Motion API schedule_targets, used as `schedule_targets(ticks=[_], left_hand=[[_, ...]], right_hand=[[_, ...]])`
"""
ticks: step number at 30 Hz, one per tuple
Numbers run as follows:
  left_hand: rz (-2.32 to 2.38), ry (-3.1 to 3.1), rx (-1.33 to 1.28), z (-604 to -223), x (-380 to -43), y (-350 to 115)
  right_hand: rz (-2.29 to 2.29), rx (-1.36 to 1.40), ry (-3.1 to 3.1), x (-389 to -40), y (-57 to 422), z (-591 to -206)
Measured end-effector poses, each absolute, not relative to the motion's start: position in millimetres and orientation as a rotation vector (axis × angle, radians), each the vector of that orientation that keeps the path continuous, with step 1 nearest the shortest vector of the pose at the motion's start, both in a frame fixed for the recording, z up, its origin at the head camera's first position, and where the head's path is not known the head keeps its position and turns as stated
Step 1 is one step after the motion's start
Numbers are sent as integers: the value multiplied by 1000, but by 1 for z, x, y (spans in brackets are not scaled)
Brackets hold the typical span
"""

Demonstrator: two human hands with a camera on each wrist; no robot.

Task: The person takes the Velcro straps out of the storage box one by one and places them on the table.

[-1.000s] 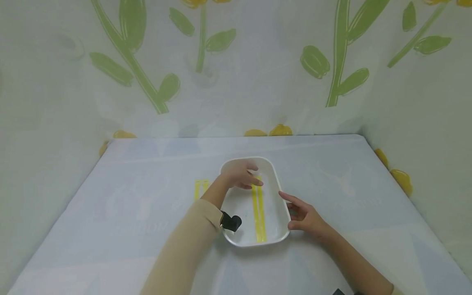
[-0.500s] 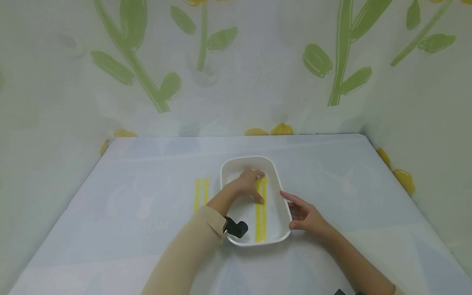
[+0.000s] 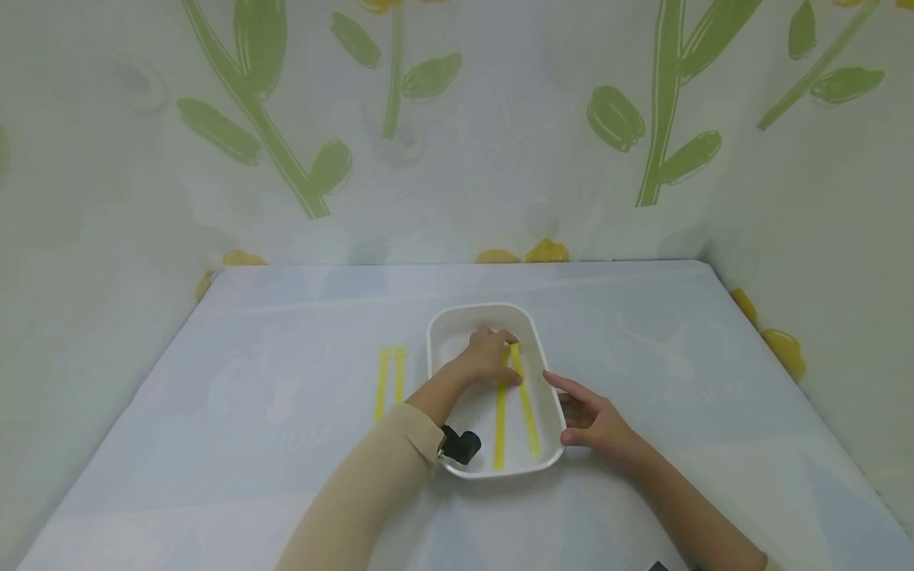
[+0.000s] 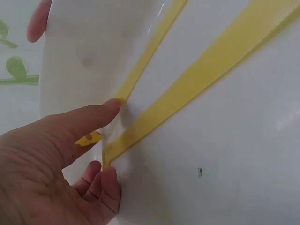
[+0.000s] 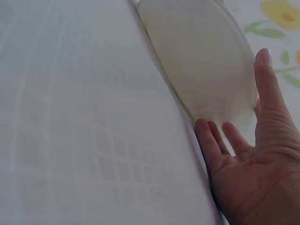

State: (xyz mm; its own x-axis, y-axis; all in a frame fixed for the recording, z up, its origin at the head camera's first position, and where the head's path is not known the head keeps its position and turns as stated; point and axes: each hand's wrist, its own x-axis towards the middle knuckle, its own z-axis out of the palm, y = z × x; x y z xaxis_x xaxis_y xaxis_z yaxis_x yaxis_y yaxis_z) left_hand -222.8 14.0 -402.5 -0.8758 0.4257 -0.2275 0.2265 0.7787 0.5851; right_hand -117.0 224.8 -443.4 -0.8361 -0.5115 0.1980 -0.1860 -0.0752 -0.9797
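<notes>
My left hand (image 3: 489, 357) reaches into a white tray (image 3: 474, 408) and pinches the far end of a flat yellow strap (image 3: 530, 416). In the left wrist view the thumb presses on this strap, and its slotted end (image 4: 90, 139) sticks out between thumb and fingers. A second yellow strap (image 3: 500, 428) lies beside it on the tray floor, its far end turned up close to the curled fingers. My right hand (image 3: 600, 428) rests at the tray's right side; in the right wrist view its fingertips (image 5: 201, 125) touch the outer wall, the thumb standing up near the rim.
Two more yellow straps (image 3: 398, 377) lie side by side on the table left of the tray, their near ends hidden by the left sleeve (image 3: 378, 476). A pale patterned cloth (image 3: 214, 460) covers the table. Walls with printed flowers (image 3: 500, 159) stand around it.
The left hand has come down onto the straps' far ends and shifted right. The right-hand strap has swung away from its neighbour, near end rightward. The right hand stays put.
</notes>
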Motion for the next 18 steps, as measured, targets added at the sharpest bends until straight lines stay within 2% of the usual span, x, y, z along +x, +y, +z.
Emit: schedule_targets(ticks=[6,18], left_hand=[[877,2632,544,-400,-222,15],[1624,2255,392,-392,-230,13]], right_hand=[[-1982,-717,1990,-115,225,-444],[-1954,-675,2043,-116,223,-440]])
